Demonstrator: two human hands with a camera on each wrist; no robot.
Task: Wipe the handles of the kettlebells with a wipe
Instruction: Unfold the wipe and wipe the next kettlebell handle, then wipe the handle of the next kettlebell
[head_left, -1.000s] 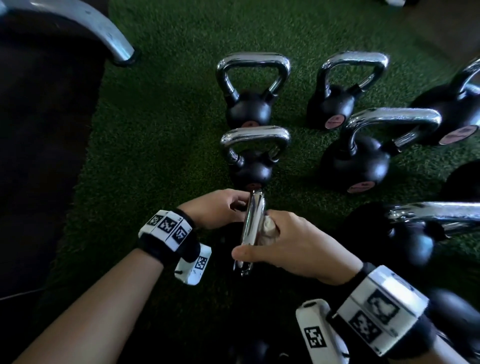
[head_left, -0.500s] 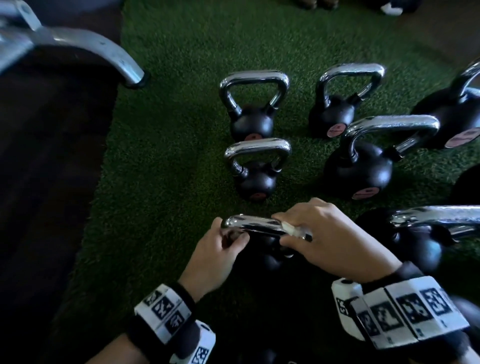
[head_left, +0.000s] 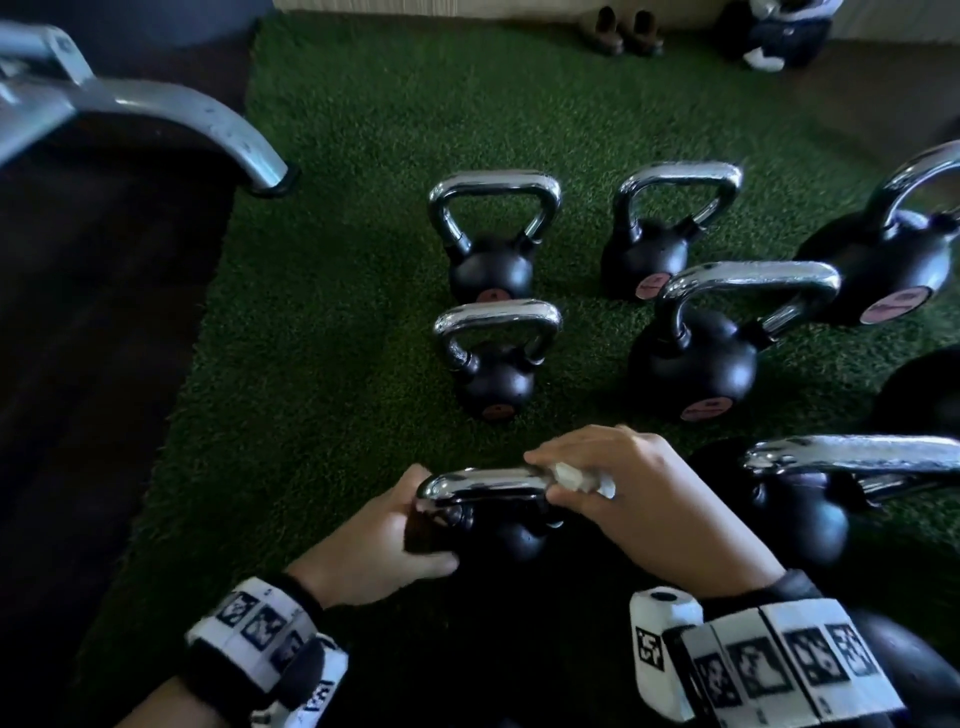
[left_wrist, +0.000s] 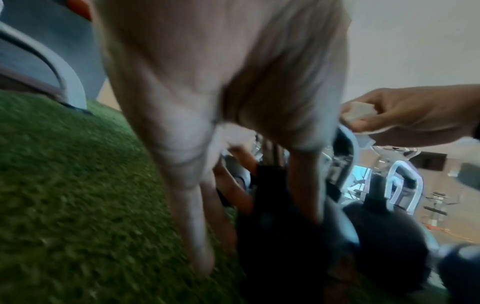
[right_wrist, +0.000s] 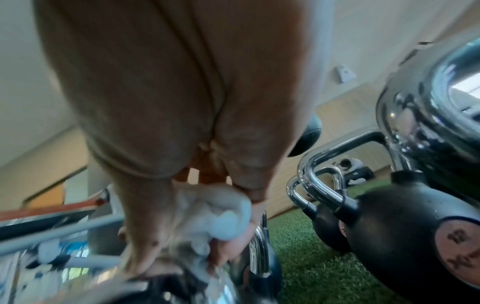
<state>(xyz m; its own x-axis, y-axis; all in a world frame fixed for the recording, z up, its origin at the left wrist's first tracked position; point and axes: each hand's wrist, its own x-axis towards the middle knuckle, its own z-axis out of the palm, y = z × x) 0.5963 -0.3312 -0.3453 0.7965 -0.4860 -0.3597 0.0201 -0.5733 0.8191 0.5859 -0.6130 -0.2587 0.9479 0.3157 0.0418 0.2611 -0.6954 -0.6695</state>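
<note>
The nearest small black kettlebell (head_left: 519, 540) stands on the green turf, its chrome handle (head_left: 483, 480) running left to right. My left hand (head_left: 415, 525) grips its left side, where the handle meets the body, thumb in front. At the handle's right end my right hand (head_left: 550, 478) grips a crumpled white wipe (head_left: 579, 478) wrapped against the chrome. The right wrist view shows the wipe (right_wrist: 221, 216) bunched under the fingers. In the left wrist view the wipe (left_wrist: 358, 113) sits pinched in the right hand (left_wrist: 415, 115).
Several more chrome-handled kettlebells stand beyond and to the right: two small ones (head_left: 493, 384) (head_left: 491, 275), mid-sized ones (head_left: 696, 364) (head_left: 644, 254), and a large one (head_left: 800, 514) close to my right hand. A grey machine leg (head_left: 208, 130) ends at the turf's far left.
The nearest kettlebell has been turned from handle end-on to handle crosswise. My right hand with the wipe has slid to the handle's right end; my left hand has shifted down its left side.
</note>
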